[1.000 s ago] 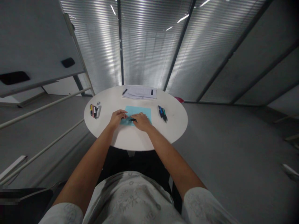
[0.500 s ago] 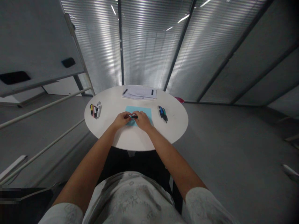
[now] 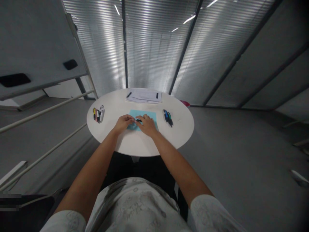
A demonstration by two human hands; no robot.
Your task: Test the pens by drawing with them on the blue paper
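We have the black pen [image 3: 138, 120] over the blue sheet [image 3: 139, 112], our right hand [image 3: 146, 125] clamped round it, likely to steady it. Our left hand [image 3: 122, 123] is at its end; can't tell whether those fingers grip.

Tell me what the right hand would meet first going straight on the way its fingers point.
Most likely the left hand, whose fingertips lie just ahead of the right hand and the dark pen in it; whether the hands touch is unclear.
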